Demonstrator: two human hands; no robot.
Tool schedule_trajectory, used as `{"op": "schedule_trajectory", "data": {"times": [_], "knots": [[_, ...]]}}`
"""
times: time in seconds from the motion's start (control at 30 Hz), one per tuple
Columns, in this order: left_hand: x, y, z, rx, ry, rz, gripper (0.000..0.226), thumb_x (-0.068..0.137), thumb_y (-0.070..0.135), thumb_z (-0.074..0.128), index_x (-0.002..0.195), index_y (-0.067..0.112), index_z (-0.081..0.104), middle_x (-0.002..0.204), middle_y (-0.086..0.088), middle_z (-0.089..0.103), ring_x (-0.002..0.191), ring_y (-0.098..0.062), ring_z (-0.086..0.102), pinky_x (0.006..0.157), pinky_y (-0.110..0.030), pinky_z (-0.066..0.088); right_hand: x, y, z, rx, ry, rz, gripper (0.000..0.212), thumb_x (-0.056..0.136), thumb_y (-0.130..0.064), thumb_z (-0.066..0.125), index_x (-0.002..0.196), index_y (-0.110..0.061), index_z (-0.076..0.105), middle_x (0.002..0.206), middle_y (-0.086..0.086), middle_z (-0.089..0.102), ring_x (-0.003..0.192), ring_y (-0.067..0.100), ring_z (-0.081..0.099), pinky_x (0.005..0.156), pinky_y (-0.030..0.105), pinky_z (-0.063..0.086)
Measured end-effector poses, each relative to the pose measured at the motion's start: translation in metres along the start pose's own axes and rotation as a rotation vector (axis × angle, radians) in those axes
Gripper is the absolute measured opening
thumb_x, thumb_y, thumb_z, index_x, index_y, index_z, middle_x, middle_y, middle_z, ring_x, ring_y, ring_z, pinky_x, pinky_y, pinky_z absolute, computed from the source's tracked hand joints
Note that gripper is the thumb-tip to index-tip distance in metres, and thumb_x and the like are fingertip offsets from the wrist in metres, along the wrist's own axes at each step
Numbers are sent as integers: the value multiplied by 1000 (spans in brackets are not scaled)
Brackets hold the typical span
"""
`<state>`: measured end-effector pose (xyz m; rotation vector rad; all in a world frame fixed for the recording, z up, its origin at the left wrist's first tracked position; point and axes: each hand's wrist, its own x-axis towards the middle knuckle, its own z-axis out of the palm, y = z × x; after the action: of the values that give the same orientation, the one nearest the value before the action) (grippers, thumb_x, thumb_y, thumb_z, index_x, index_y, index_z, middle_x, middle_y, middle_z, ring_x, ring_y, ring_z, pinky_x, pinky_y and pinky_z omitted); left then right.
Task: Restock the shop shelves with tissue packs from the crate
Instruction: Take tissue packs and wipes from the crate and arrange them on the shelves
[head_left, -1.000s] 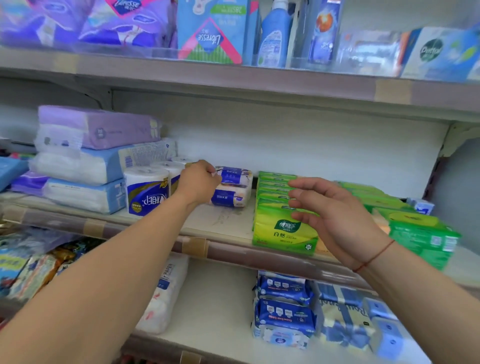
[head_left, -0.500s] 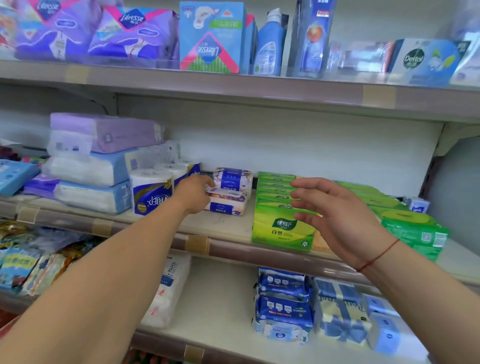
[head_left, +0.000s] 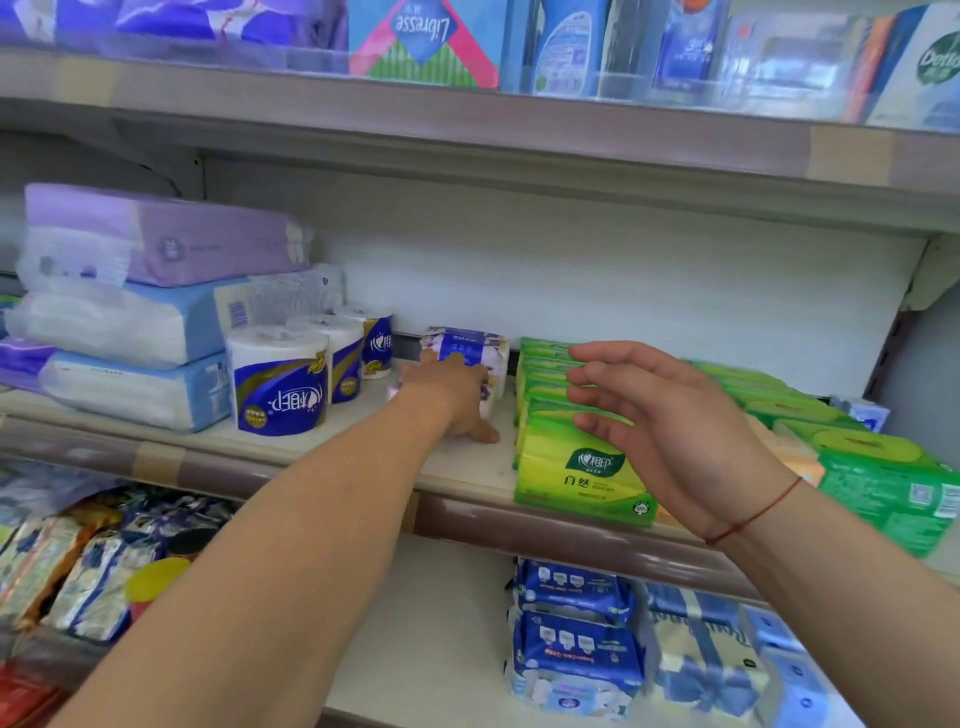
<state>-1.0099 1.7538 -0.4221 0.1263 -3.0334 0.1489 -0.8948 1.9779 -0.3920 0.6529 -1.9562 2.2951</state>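
Placement step: your left hand (head_left: 449, 397) lies on purple pack (head_left: 467, 345), fingers apparently straight, thumb splayed on shelf (head_left: 311, 447). Pack sits between rolls (head_left: 280, 379) and green packs (head_left: 576, 467). Right hand (head_left: 670, 431) hovers empty, fingers loose. Next, likely: square pack, lift off, fetch more.

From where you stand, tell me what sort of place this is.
Most likely a small shop's paper-goods aisle. Tiered shelves hold rows of identical green tissue packs, wrapped toilet rolls and, up top, a Libresse pack, all packaged and lined up as if for sale.
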Motion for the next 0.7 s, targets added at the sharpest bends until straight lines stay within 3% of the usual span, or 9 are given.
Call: {"op": "schedule_trajectory", "data": {"times": [0.13, 0.17, 0.23, 0.3, 0.33, 0.43, 0.5, 0.6, 0.7], "knots": [[-7, -11, -24, -124, 263, 94, 73, 84, 54, 65, 146, 27, 37, 131, -10, 61, 118, -38, 56, 90, -45, 53, -2, 3, -2, -14, 16, -6, 17, 94, -5, 64, 106, -8, 76, 101, 15, 70, 96, 24, 65, 82, 37, 54], [-11, -17, -34, -272, 381, 82, 71, 87, 51, 63, 147, 26, 36, 124, -10, 63, 110, -35, 60, 85, -41, 54, -2, 1, -3, -15, 18, -15, 17, 94, -5, 64, 105, -8, 76, 101, 15, 70, 96, 24, 65, 82, 37, 54], [-15, -31, -44, -807, 516, 4, 68, 89, 41, 67, 147, 25, 36, 115, -6, 59, 100, -29, 62, 80, -38, 57, -1, -4, -5, -3, 24, -30, 17, 93, -4, 64, 104, -8, 76, 100, 15, 69, 95, 23, 65, 81, 37, 55], [-13, -45, -34, -1341, 443, -72, 62, 85, 26, 72, 140, 21, 44, 120, -4, 59, 103, -25, 65, 83, -44, 62, -2, -7, -7, 3, 29, -36, 17, 92, -3, 64, 105, -6, 76, 99, 15, 69, 93, 23, 65, 81, 38, 55], [-13, -50, -25, -1440, 352, -118, 56, 83, 20, 72, 134, 17, 49, 121, -7, 62, 105, -26, 67, 84, -46, 63, -2, -7, -7, 2, 28, -37, 17, 93, -3, 64, 105, -6, 76, 99, 15, 70, 93, 23, 65, 80, 38, 54], [-14, -58, -3, -1320, 120, -286, 37, 90, 13, 69, 123, 11, 53, 115, -9, 65, 103, -22, 66, 83, -40, 59, -3, -7, -10, -18, 26, -40, 17, 93, -3, 64, 105, -6, 76, 98, 14, 71, 94, 22, 66, 79, 36, 55], [-9, -59, 3, -1189, 93, -357, 36, 92, 13, 69, 122, 9, 49, 116, -9, 64, 106, -23, 65, 86, -39, 58, -3, -6, -12, -28, 26, -36, 17, 93, -2, 64, 105, -6, 76, 97, 13, 71, 95, 22, 66, 80, 36, 56], [0, -55, 0, -1066, 41, -368, 11, 89, 8, 65, 97, 7, 57, 111, -11, 63, 95, -21, 65, 88, -34, 57, -3, -3, -12, -36, 18, -36, 17, 92, -1, 64, 103, -6, 76, 98, 13, 72, 96, 23, 67, 79, 36, 55], [14, -56, 1, -1175, -108, -355, 44, 76, 6, 75, 117, 4, 59, 114, -14, 71, 100, -26, 71, 95, -41, 58, -2, -4, -11, -57, 5, -68, 17, 92, -1, 64, 102, -7, 77, 99, 13, 72, 96, 23, 66, 78, 35, 54]]}}
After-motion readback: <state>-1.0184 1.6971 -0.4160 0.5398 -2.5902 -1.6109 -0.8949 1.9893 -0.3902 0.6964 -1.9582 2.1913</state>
